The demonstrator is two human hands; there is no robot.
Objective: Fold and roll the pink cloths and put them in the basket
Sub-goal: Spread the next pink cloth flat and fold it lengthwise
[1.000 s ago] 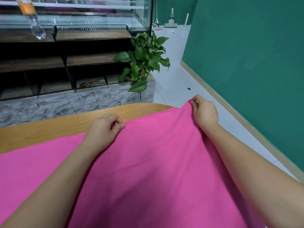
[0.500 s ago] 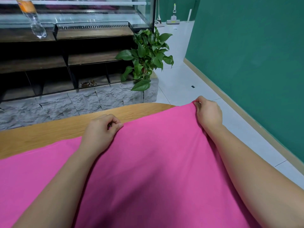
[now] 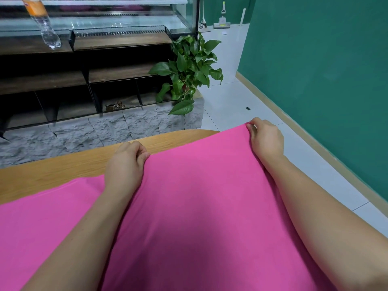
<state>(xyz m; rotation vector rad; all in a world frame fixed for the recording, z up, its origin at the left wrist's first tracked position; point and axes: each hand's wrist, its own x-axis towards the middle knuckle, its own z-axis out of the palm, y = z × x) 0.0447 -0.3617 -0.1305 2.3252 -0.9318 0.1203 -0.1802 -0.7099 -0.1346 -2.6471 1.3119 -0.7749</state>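
Little changed over the last second: both hands still pinch the same far edge of the cloth (image 3: 199,196), barely shifted. With the left hand (image 3: 126,164), curled fingers and thumb nipping the edge over the bench (image 3: 63,166). With the right hand (image 3: 265,139), thumb and fingertips pinching the corner, seemingly out past the bench's rounded end and above the floor (image 3: 231,106). Cloth drawn smooth from both hands back toward the body, with a lower pink layer peeping out just left of the left hand. Reads as a fold held for squaring and not yet let go; rolling yet to come. No basket in view. Beyond the hands: a strip of bare bench, then a shelf (image 3: 126,74), a plant (image 3: 189,70) ahead between the two hands, and a bottle (image 3: 45,28) far beyond the left hand. Nothing blocking the cloth; likely only risk is the overhanging corner slipping down once released.
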